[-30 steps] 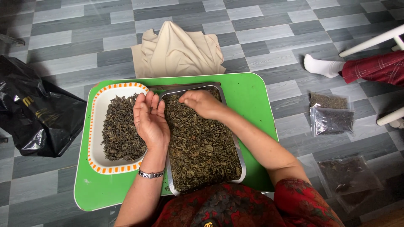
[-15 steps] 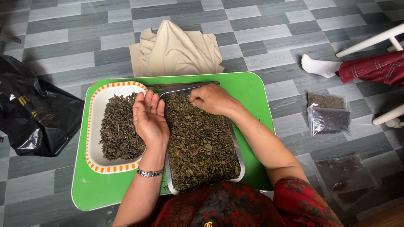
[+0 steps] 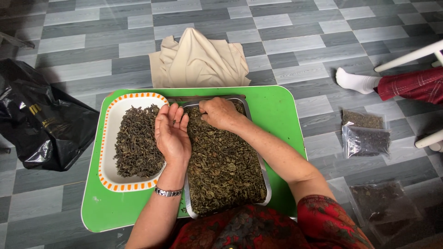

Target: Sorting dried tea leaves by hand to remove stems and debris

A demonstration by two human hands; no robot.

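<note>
Left hand (image 3: 171, 133) cupped open beside the metal tray (image 3: 265, 184); right hand (image 3: 220, 113) pinching leaves (image 3: 226, 170) there. Left of it, the dish (image 3: 107, 138) is half filled; much remains.

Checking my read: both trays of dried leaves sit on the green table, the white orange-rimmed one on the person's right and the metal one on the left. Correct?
Not quite: the sides are swapped. In the head view the white orange-rimmed tray lies on the person's left and the metal tray on the right. Both hold dried leaves and sit on the green table.
</note>
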